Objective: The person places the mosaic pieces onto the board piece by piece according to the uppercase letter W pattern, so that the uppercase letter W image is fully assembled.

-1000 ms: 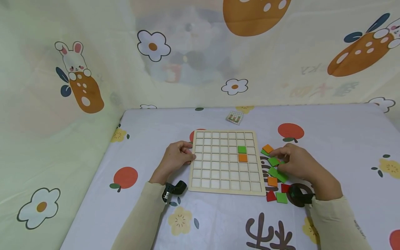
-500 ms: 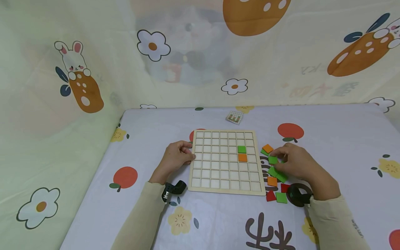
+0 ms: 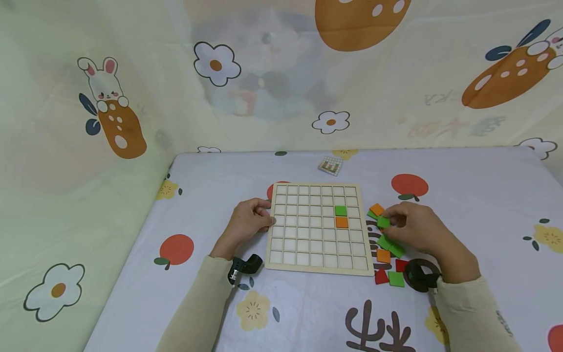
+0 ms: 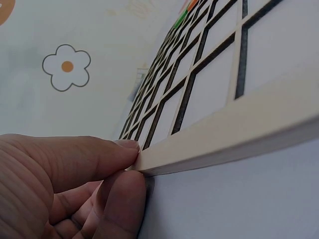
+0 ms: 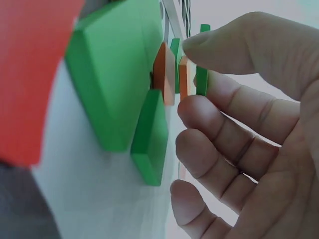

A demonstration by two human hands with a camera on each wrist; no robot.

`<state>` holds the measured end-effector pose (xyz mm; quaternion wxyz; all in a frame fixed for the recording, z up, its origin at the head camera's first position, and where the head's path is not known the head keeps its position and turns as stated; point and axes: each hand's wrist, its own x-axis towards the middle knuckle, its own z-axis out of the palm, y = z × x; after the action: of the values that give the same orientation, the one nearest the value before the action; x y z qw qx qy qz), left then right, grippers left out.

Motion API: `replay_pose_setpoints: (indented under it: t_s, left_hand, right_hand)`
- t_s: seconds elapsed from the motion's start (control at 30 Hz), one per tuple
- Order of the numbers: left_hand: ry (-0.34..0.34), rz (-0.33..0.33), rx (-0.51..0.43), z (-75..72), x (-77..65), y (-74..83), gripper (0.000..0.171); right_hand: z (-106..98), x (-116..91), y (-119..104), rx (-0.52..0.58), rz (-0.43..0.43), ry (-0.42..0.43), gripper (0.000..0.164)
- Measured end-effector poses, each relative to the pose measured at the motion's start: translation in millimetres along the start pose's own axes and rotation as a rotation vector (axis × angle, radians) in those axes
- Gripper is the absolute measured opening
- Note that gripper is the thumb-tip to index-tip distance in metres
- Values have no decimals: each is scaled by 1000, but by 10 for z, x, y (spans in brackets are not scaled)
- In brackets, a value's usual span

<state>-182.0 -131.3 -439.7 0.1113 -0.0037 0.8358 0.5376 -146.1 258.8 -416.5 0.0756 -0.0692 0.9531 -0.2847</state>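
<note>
A pale wooden grid board (image 3: pixel 318 272) lies flat on the table, holding a green tile (image 3: pixel 340 210) and an orange tile (image 3: pixel 341 222) in neighbouring cells right of centre. At its left edge my left hand (image 3: pixel 247 222) pinches the rim; the left wrist view shows thumb (image 4: pixel 114 154) and fingertip on the board's frame (image 4: pixel 224 134). My right hand (image 3: pixel 415 226), right of the board, pinches a green square tile (image 3: pixel 383 222) between thumb and fingers. That tile (image 5: pixel 202 74) stands edge-on in the right wrist view, with loose tiles beside it.
Loose tiles lie right of the board: an orange one (image 3: pixel 377 209) at the back, another orange one (image 3: pixel 383 256), several green ones, and red ones (image 3: pixel 381 277) nearer the front. A small patterned grid card (image 3: pixel 330 165) lies behind the board. A cloth wall rises behind the table.
My right hand has taken a green tile from the pile and raised it slightly, toward the back and left. The left hand and the board have stayed in place.
</note>
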Motion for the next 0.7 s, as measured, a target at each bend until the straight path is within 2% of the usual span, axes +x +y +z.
replay_pose_setpoints:
  t_s: [0.27, 0.5, 0.7]
  left_hand:
    - [-1, -4, -3, 0, 1, 1, 37]
    - [-2, 2, 0, 4, 12, -8, 37]
    - [-2, 5, -3, 0, -1, -3, 37]
  right_hand:
    - [32, -4, -120, 20, -42, 23, 29]
    - [118, -4, -258, 66, -83, -2, 27]
    - [199, 2, -417, 59, -98, -19, 28]
